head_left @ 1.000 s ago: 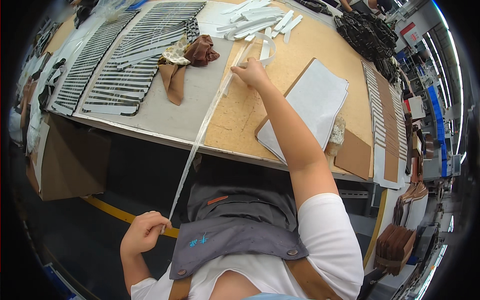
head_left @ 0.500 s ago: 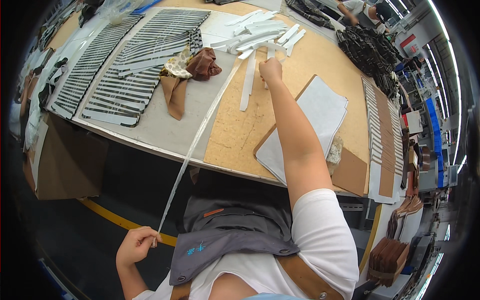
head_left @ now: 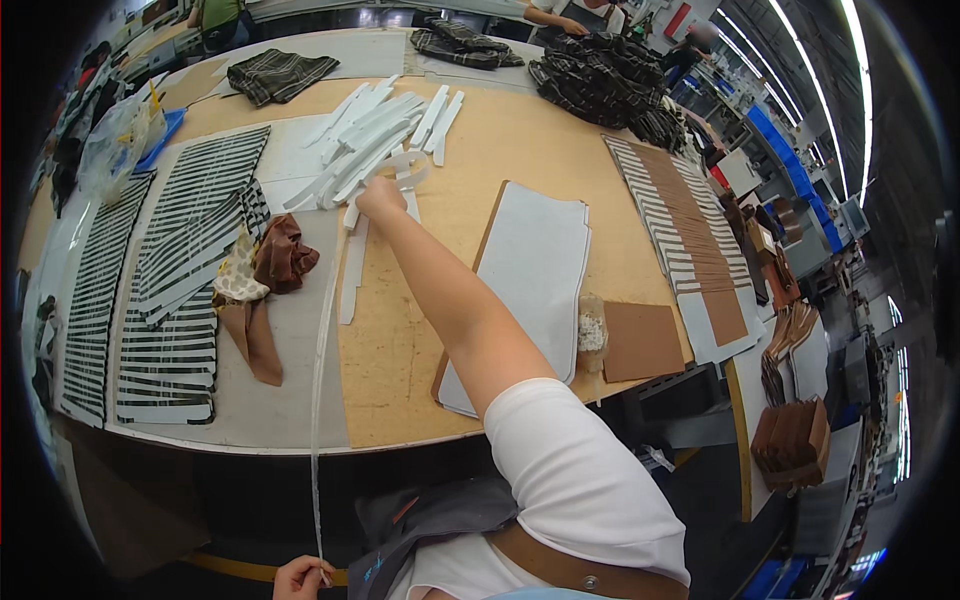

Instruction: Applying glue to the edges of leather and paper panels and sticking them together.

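A long, thin, pale strip [head_left: 316, 400] runs taut from below the table's front edge up across the grey part of the tabletop. Its lower end is pinched in my left hand [head_left: 302, 578], which is closed and partly cut off by the lower edge. With arm stretched far over the table, my right hand [head_left: 380, 198] is closed on a white strip at the near side of a pile of flat white strips [head_left: 370, 140]; its fingertips are mostly hidden. One curled white strip [head_left: 412, 178] shows beside it, and a straight white piece [head_left: 352, 275] lies just nearer.
Striped panels [head_left: 170, 375] lie left, with brown cloth scraps [head_left: 285, 255] on them. Right of my forearm are a white pattern sheet [head_left: 530, 280], a taped block [head_left: 592, 335] and a brown board [head_left: 645, 342]. Dark plaid cloth [head_left: 600, 85] is heaped at the back near another person.
The view has turned, so the table sits further left and lower. My right hand stays at the pile; my left hand still holds the long strip, now near the lower edge.
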Demonstrator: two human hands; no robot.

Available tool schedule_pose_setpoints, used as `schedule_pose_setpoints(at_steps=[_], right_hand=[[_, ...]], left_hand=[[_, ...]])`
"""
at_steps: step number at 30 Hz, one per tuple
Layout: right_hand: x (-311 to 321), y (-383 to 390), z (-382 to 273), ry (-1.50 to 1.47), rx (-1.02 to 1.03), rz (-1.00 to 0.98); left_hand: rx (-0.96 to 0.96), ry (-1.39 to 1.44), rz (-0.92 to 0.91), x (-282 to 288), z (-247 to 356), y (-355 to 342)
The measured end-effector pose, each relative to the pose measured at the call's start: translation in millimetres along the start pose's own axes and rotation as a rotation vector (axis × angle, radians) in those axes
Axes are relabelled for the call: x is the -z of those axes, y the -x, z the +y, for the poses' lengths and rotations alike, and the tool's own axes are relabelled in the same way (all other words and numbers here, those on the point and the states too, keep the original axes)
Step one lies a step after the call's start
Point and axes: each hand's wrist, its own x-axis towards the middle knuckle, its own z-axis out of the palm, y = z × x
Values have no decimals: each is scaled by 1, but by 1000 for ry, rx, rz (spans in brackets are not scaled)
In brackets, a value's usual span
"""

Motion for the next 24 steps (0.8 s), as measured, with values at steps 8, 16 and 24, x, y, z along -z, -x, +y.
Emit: schedule_pose_setpoints(at_steps=[8, 16, 24], right_hand=[[-2, -12, 1, 80, 98, 53], [0, -20, 4, 76, 103, -36], [4, 34, 0, 303, 348, -119]], left_hand=[[-7, 64, -4, 11, 5, -22], [-46, 91, 8, 11, 13, -34], [-100, 145, 136, 17, 5, -47]])
